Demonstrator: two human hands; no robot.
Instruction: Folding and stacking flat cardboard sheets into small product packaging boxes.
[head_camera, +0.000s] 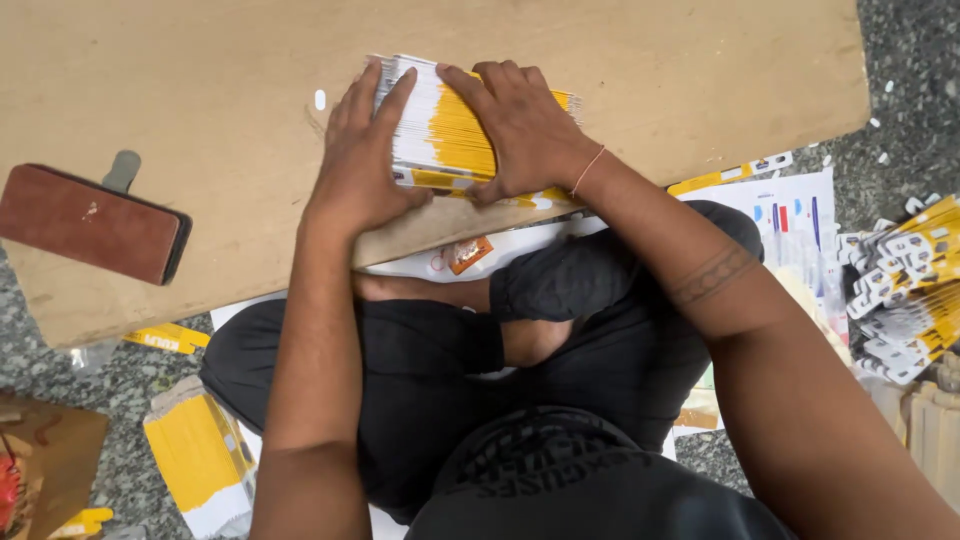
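Stack of yellow-and-white printed cards (450, 130) lay on the wooden board (200, 80), close to the board's near edge and directly ahead of the seated person's crossed legs. Its long axis ran across the view, roughly parallel to that near edge, with the card edges fanned slightly toward the person. The left hand (358, 160) pressed flat against the stack's left end, fingers extended and held close together, pointing away from the body. The right hand (515, 125) covered the stack's top and right side, fingers slightly spread and curled over the far edge, a thin cord at the wrist. Both hands thus bracketed the stack from opposite ends, neither one nearer than the other; the stack sat between the palms rather than beyond the fingertips.

Left of the stack, well apart on the same board, rested a brown pad with a handle (90, 222). Right of the stack, off the board on the speckled floor (905, 60), lay a loose heap of similar cards (905, 290). Below and left of the stack, beside the person's knee, lay a yellow packet (195, 455). Printed sheets (790, 215) lay under the legs.
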